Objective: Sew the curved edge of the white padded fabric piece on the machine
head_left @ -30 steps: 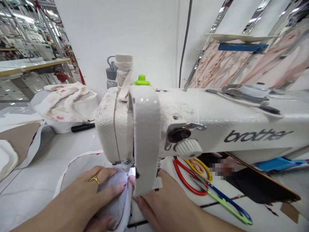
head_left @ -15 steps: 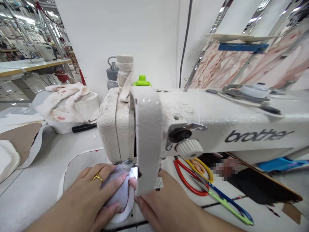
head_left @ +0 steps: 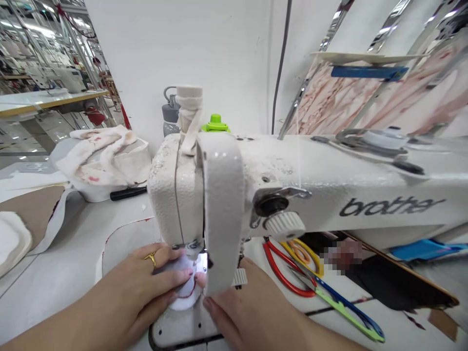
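Observation:
A pale, rounded piece of fabric (head_left: pixel 184 303) with a dark red line along its curved edge lies under the needle of a white sewing machine (head_left: pixel 223 209). My left hand (head_left: pixel 149 282), wearing a gold ring, rests flat on it with outstretched fingers, index tip close to the needle. My right hand (head_left: pixel 252 302) lies on the other side, partly hidden behind the machine's front guard. Its thumb and one fingertip show apart, that fingertip touching the fabric edge beside the lit needle area. A larger pale, red-edged part (head_left: pixel 127 239) spreads out beyond my left hand.
Red-handled scissors (head_left: pixel 288 273) and blue-green thread snips (head_left: pixel 347 307) lie right of my right hand, beside a dark case (head_left: pixel 391 278). Bundled cloth (head_left: pixel 106 156), a black-handled tool (head_left: pixel 127 193) and stacked cut pieces (head_left: pixel 32 224) are at left. A grey bottle (head_left: pixel 170 114) stands behind the machine.
The fabric has moved away from me under the needle, uncovering more of the machine bed in front. My left hand has shifted forward with it, thumb nearer its fingers. My right hand has barely moved.

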Available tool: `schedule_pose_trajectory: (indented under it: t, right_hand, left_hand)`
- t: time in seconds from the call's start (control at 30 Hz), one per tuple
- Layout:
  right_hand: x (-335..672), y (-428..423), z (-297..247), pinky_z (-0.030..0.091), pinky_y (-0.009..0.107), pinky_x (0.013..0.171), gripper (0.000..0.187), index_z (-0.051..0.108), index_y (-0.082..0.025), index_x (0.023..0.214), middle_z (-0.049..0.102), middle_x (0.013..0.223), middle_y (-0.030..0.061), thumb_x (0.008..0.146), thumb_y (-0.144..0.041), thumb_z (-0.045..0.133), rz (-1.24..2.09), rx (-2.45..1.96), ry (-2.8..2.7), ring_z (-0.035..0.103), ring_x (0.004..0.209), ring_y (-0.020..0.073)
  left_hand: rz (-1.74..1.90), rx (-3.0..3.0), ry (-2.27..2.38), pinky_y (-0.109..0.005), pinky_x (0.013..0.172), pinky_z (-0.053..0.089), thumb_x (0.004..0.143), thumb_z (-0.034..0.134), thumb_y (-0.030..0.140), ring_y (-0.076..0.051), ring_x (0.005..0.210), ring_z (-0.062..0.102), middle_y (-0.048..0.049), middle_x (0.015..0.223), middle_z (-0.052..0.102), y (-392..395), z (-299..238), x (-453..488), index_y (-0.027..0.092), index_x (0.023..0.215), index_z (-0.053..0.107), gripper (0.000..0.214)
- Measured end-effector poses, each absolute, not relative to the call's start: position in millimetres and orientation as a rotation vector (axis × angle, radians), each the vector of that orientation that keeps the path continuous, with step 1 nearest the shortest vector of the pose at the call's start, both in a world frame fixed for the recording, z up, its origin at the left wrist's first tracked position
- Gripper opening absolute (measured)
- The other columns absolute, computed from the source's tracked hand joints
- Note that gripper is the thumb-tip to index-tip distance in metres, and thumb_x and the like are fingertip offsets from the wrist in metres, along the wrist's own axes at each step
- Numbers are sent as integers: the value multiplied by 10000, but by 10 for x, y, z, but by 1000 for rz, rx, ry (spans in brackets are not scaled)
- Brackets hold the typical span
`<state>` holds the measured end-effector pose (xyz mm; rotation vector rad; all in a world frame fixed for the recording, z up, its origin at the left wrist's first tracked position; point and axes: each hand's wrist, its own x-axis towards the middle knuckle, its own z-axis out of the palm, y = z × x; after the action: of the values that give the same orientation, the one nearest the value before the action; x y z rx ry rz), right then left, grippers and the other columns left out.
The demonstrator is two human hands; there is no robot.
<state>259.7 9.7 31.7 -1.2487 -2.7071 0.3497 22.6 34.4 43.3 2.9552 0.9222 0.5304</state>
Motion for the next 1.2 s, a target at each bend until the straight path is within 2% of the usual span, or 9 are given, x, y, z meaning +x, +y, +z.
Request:
schedule_pose_trajectory:
  t: [0.2, 0.37, 0.53, 0.63, 0.73, 0.9, 1.07, 1.2]
  right_hand:
    - [2590, 109, 278, 531, 447, 834, 252, 683, -195, 838, 683, 1053, 89, 962, -283, 483, 341, -1227, -2688, 600, 985, 297]
    - [2587, 83, 278, 541, 456, 778, 245, 689, -200, 837, 688, 988, 89, 956, -281, 491, 283, -1242, -2671, 600, 923, 299]
    - [2582, 98, 287, 535, 444, 789, 242, 696, -201, 837, 684, 1059, 96, 957, -277, 501, 263, -1214, -2688, 600, 943, 296]
    - [2581, 97, 275, 527, 440, 792, 264, 702, -207, 828, 696, 958, 83, 965, -285, 491, 258, -1226, -2681, 601, 930, 294]
    - [2582, 81, 273, 520, 434, 793, 264, 717, -210, 833, 700, 891, 74, 962, -281, 497, 274, -1247, -2662, 601, 919, 290]
    - [2581, 85, 306, 522, 431, 780, 265, 717, -200, 827, 700, 936, 84, 959, -288, 505, 289, -1252, -2681, 597, 913, 286]
    - [2571, 110, 345, 514, 446, 849, 276, 723, -176, 915, 699, 1038, 97, 978, -283, 476, 320, -1285, -2744, 596, 970, 298]
    - [2564, 102, 364, 508, 451, 855, 276, 733, -162, 945, 705, 999, 95, 979, -265, 479, 315, -1293, -2758, 599, 971, 301]
  left_hand:
    - [437, 2883, 1034, -302, 777, 539, 970, 434, 230, -188, 905, 647, -28, 1000, 670, 361, 222, 190, 319, 1214, 571, 294]
    - [525, 2885, 990, -247, 680, 489, 958, 445, 210, -153, 761, 624, -3, 878, 646, 393, 224, 188, 304, 1148, 588, 255]
    - [570, 2875, 1068, -245, 617, 422, 997, 329, 236, -139, 659, 567, 17, 796, 636, 392, 304, 211, 298, 1081, 589, 280]
    - [530, 2862, 1157, -280, 642, 410, 1011, 274, 264, -165, 690, 562, 8, 847, 658, 370, 303, 230, 312, 1074, 598, 334]
    - [452, 2872, 1212, -312, 701, 411, 1013, 309, 300, -186, 750, 567, 6, 897, 666, 345, 281, 229, 314, 1124, 585, 298]
    - [392, 2898, 1240, -351, 741, 399, 1004, 342, 361, -208, 781, 553, -7, 951, 666, 332, 271, 209, 310, 1170, 576, 292]
    - [292, 2907, 1265, -360, 709, 400, 1008, 321, 402, -213, 730, 530, -27, 917, 673, 356, 283, 201, 290, 1168, 614, 352]
    - [352, 2933, 1224, -349, 706, 412, 1012, 311, 435, -191, 704, 534, -23, 906, 683, 380, 315, 187, 284, 1137, 649, 391]
